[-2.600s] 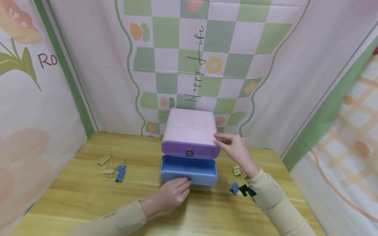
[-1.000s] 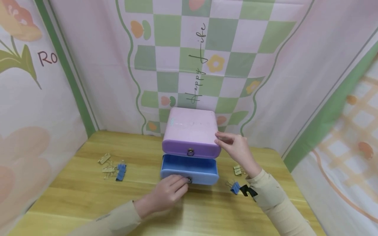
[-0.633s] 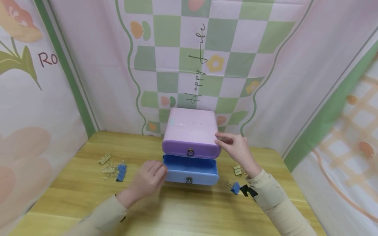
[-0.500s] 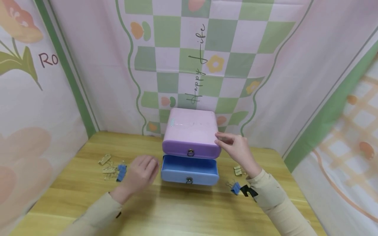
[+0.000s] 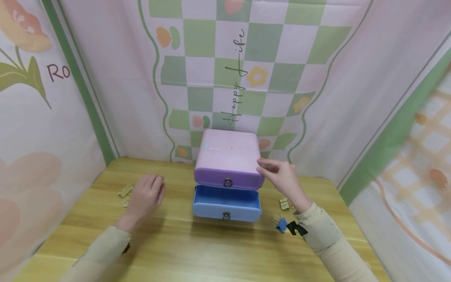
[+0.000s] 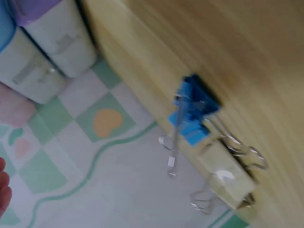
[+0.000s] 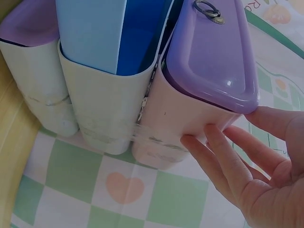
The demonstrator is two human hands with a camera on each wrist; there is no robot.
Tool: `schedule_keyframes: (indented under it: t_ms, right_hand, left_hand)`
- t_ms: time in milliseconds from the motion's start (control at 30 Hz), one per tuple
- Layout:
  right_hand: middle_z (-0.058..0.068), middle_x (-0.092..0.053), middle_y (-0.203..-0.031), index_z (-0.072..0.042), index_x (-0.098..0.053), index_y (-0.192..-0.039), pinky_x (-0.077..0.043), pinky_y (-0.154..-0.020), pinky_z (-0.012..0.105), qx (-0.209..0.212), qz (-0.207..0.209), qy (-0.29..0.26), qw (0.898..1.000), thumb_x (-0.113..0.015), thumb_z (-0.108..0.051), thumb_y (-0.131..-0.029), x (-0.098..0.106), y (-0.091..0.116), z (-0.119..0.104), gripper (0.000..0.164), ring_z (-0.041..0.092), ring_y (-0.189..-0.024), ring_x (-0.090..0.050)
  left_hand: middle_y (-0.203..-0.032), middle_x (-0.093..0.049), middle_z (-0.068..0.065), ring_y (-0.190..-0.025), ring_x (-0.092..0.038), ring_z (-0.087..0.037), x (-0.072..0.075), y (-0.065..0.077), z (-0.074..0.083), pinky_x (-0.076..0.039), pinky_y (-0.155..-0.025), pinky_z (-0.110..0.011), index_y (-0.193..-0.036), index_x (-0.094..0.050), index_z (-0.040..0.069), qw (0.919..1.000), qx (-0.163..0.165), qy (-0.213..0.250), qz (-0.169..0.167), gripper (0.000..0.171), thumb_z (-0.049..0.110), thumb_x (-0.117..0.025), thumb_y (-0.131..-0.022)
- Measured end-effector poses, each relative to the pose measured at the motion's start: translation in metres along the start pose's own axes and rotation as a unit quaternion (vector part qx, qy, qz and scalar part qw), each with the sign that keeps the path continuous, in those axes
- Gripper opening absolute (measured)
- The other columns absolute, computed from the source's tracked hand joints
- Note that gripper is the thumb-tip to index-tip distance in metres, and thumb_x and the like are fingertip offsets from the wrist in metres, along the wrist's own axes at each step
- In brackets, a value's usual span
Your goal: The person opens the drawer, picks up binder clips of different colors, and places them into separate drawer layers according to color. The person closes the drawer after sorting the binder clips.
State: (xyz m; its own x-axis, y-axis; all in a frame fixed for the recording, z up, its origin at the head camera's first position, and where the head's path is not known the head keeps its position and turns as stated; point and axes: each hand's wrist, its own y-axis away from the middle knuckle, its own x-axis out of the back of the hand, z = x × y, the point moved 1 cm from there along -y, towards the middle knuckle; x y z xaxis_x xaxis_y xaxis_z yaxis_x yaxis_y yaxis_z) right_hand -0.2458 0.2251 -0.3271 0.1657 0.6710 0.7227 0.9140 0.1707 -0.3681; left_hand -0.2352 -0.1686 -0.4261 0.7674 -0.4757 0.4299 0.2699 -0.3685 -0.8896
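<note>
A small stacked drawer cabinet [image 5: 229, 150] with a pink top stands at the middle back. Its light blue drawer [image 5: 226, 211] is pulled out beneath a closed purple drawer [image 5: 228, 178]. My right hand [image 5: 283, 178] rests its extended fingertips [image 7: 213, 133] against the side of the pink top tier, the thumb near the purple front's corner. My left hand [image 5: 145, 196] hovers over the left of the table, fingers loosely bent, nothing visible in them. Below it in the left wrist view lie blue binder clips [image 6: 192, 107] and a cream binder clip [image 6: 228, 173].
Right of the cabinet lie a cream binder clip [image 5: 284, 204], a blue one [image 5: 281, 225] and a black one [image 5: 297, 228] by the right sleeve. Another cream clip [image 5: 125, 190] sits beside the left hand. A patterned cloth [image 5: 197, 39] hangs behind the wooden table [image 5: 225, 254].
My left hand has let go of the blue drawer's ring pull and moved left to over the clips, covering the blue ones. The drawer stays out; my right hand has kept its place.
</note>
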Motion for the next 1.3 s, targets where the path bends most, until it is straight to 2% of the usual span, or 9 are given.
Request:
schedule_keyframes:
  t_ms: [133, 267, 433, 633, 767, 933, 1000, 1133, 1300]
  right_hand:
    - [0.005, -0.068, -0.118, -0.014, -0.068, -0.117, -0.059, -0.074, 0.039, -0.003, 0.002, -0.004, 1.0, -0.067, -0.035, -0.088, 0.001, 0.0, 0.0, 0.035, 0.025, -0.09, -0.07]
    - [0.007, -0.068, -0.117, -0.013, -0.068, -0.118, -0.059, -0.074, 0.039, -0.006, 0.005, -0.005, 1.0, -0.067, -0.035, -0.088, 0.002, 0.001, 0.001, 0.036, 0.025, -0.09, -0.07]
    - [0.006, -0.068, -0.117, -0.013, -0.068, -0.118, -0.059, -0.074, 0.039, -0.008, 0.003, -0.006, 1.0, -0.067, -0.035, -0.088, 0.004, 0.002, 0.002, 0.037, 0.025, -0.09, -0.07]
    - [0.003, -0.069, -0.116, -0.016, -0.068, -0.118, -0.059, -0.074, 0.038, -0.01, -0.001, -0.005, 1.0, -0.067, -0.038, -0.087, 0.004, 0.002, 0.0, 0.038, 0.021, -0.09, -0.071]
    - [0.003, -0.069, -0.116, -0.016, -0.068, -0.117, -0.059, -0.075, 0.038, -0.014, -0.003, -0.009, 1.0, -0.067, -0.039, -0.087, 0.004, 0.002, -0.001, 0.038, 0.021, -0.09, -0.071]
    - [0.004, -0.069, -0.116, -0.015, -0.068, -0.117, -0.059, -0.074, 0.039, -0.013, -0.003, -0.006, 1.0, -0.068, -0.038, -0.087, 0.004, 0.001, -0.001, 0.038, 0.022, -0.09, -0.071]
    - [0.003, -0.069, -0.116, -0.015, -0.068, -0.117, -0.059, -0.074, 0.039, -0.011, -0.003, -0.005, 1.0, -0.068, -0.038, -0.087, 0.003, 0.001, -0.001, 0.037, 0.023, -0.09, -0.071]
    - [0.003, -0.068, -0.117, -0.015, -0.068, -0.117, -0.059, -0.075, 0.039, -0.009, -0.004, -0.007, 1.0, -0.068, -0.037, -0.087, 0.002, 0.001, -0.001, 0.037, 0.023, -0.09, -0.071]
    - [0.003, -0.069, -0.116, -0.015, -0.068, -0.117, -0.059, -0.075, 0.039, -0.008, -0.005, -0.008, 1.0, -0.068, -0.037, -0.087, 0.001, 0.0, -0.001, 0.037, 0.022, -0.09, -0.071]
  left_hand:
    - [-0.077, -0.058, -0.016, -0.069, -0.055, -0.031, -0.003, 0.009, -0.012, -0.049, -0.06, -0.041, -0.085, -0.058, -0.004, 0.999, 0.024, -0.004, -0.037, 0.012, 0.007, -0.056, -0.083]
    - [-0.078, -0.059, -0.015, -0.072, -0.056, -0.03, -0.002, 0.017, -0.02, -0.05, -0.061, -0.04, -0.085, -0.059, -0.002, 0.9943, 0.059, 0.004, -0.089, 0.012, 0.002, -0.066, -0.076]
    - [-0.077, -0.059, -0.015, -0.073, -0.056, -0.028, 0.0, 0.026, -0.026, -0.051, -0.062, -0.037, -0.082, -0.061, -0.002, 0.9845, 0.1, 0.002, -0.145, 0.019, -0.002, -0.075, -0.069]
    - [-0.069, -0.057, -0.013, -0.066, -0.054, -0.027, 0.005, 0.037, -0.029, -0.049, -0.056, -0.037, -0.076, -0.061, -0.002, 0.9711, 0.126, -0.017, -0.202, 0.023, -0.003, -0.08, -0.064]
    - [-0.067, -0.057, -0.014, -0.063, -0.055, -0.027, 0.008, 0.042, -0.028, -0.051, -0.056, -0.039, -0.075, -0.063, -0.002, 0.9544, 0.148, -0.027, -0.258, 0.02, 0.002, -0.08, -0.066]
    - [-0.074, -0.062, -0.021, -0.069, -0.059, -0.033, 0.012, 0.045, -0.029, -0.055, -0.061, -0.044, -0.075, -0.065, -0.002, 0.9237, 0.196, -0.021, -0.328, 0.015, 0.006, -0.078, -0.072]
    - [-0.076, -0.062, -0.021, -0.069, -0.059, -0.033, 0.013, 0.047, -0.029, -0.055, -0.06, -0.044, -0.075, -0.065, -0.002, 0.9144, 0.209, -0.021, -0.346, 0.015, 0.006, -0.077, -0.073]
    - [-0.076, -0.061, -0.02, -0.069, -0.058, -0.031, 0.013, 0.05, -0.029, -0.054, -0.057, -0.042, -0.078, -0.065, -0.002, 0.904, 0.219, -0.03, -0.366, 0.014, 0.005, -0.076, -0.072]
    - [-0.071, -0.058, -0.017, -0.067, -0.055, -0.028, 0.015, 0.05, -0.031, -0.053, -0.057, -0.04, -0.075, -0.068, -0.001, 0.9019, 0.218, -0.048, -0.37, 0.015, 0.004, -0.08, -0.068]
